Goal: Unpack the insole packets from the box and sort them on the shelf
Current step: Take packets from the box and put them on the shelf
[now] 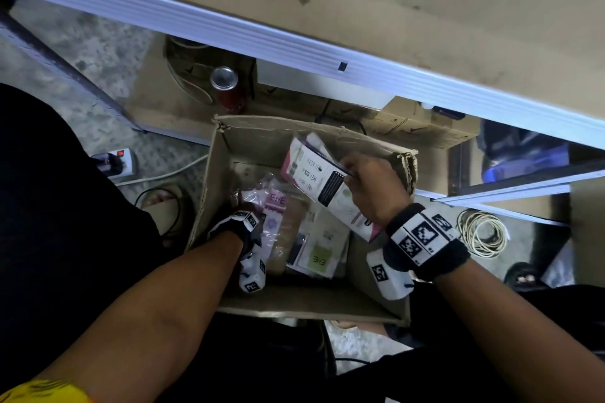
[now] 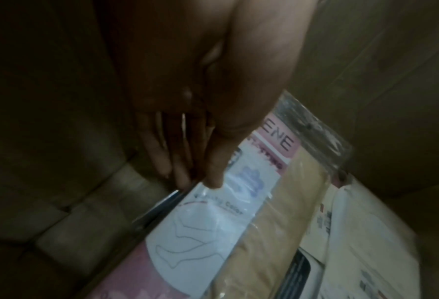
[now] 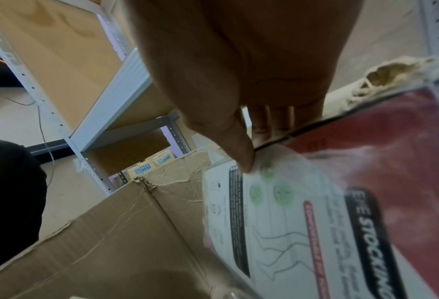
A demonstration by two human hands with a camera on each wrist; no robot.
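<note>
An open cardboard box stands on the floor with several insole packets lying flat in it. My right hand pinches a white and pink packet by its edge and holds it tilted above the box's far right corner. In the right wrist view the thumb of the right hand lies on that packet's printed face. My left hand reaches down inside the box at the left. Its thumb presses the face of a pink packet and its fingers go down past that packet's edge.
A white-edged shelf runs diagonally above the box, with small cartons and a drink can beneath it. A power strip lies on the floor at the left. A coiled cable lies at the right.
</note>
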